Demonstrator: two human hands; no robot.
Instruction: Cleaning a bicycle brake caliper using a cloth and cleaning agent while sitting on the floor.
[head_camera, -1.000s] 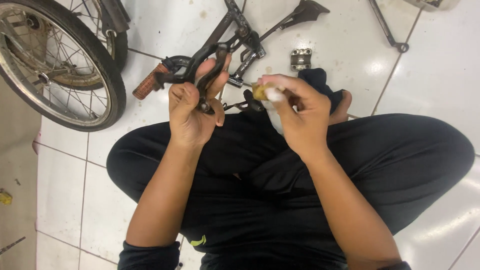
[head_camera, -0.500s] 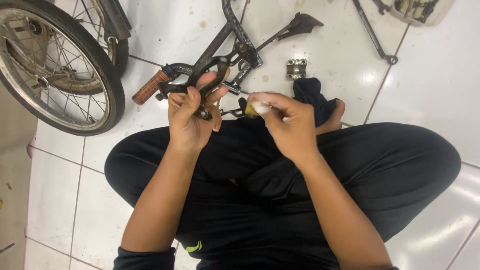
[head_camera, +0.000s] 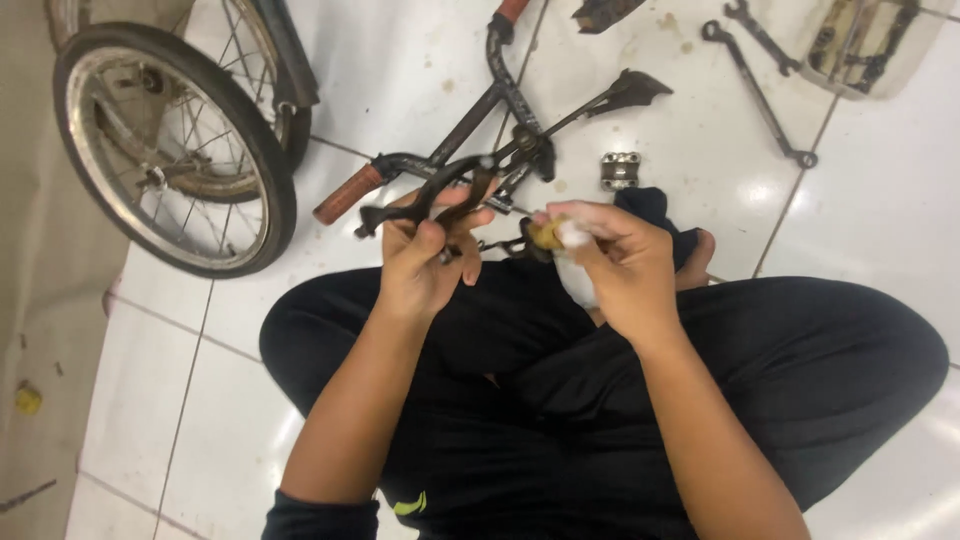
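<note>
Between left hand fingers, dark brake lever; right hand beside.

One view only, from a camera worn on the person's head. It faces steeply down over the crossed legs onto a white tiled floor, close enough that both forearms fill the lower half. The left hand and right hand sit near the centre. A bicycle wheel marks the upper left corner; a wrench lies toward the upper right.
</note>
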